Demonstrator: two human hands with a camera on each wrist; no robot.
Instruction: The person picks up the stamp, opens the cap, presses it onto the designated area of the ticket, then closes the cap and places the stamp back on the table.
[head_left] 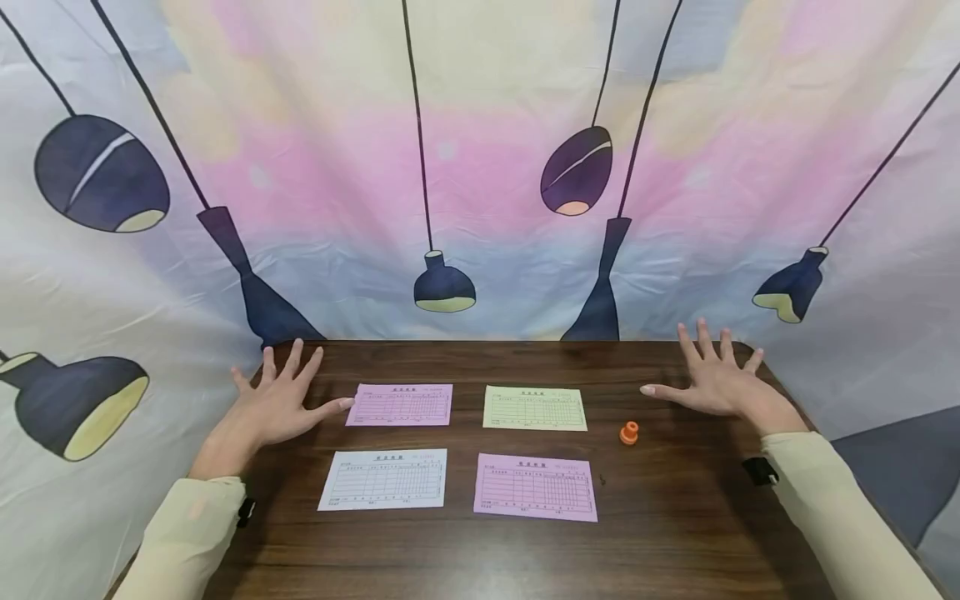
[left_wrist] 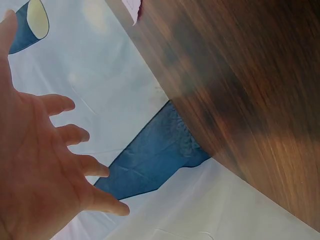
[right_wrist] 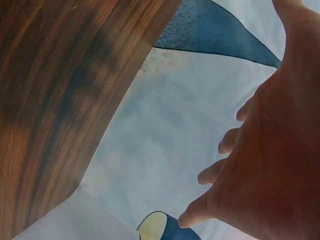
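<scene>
Fingers spread, my left hand (head_left: 273, 407) hovers over the left part of the table and holds nothing. Its thumb tip overlaps the edge of the upper pink printed slip (head_left: 401, 406) in the head view. My right hand (head_left: 716, 383), also spread and holding nothing, is above the table's right side. The nearest thing to it is a small orange stepped plastic piece (head_left: 629, 432). Beside the pink slip lies a yellow slip (head_left: 534, 409). In the nearer row are a white slip (head_left: 383, 480) and a second pink slip (head_left: 536, 487). Both wrist views show the palms (left_wrist: 40, 170) with nothing in them.
The brown wooden table (head_left: 420, 558) meets a hanging cloth (head_left: 495, 183) printed with dark lamps along its back edge. The same cloth runs down the left and right sides. A small dark mark (head_left: 602, 480) shows beside the nearer pink slip.
</scene>
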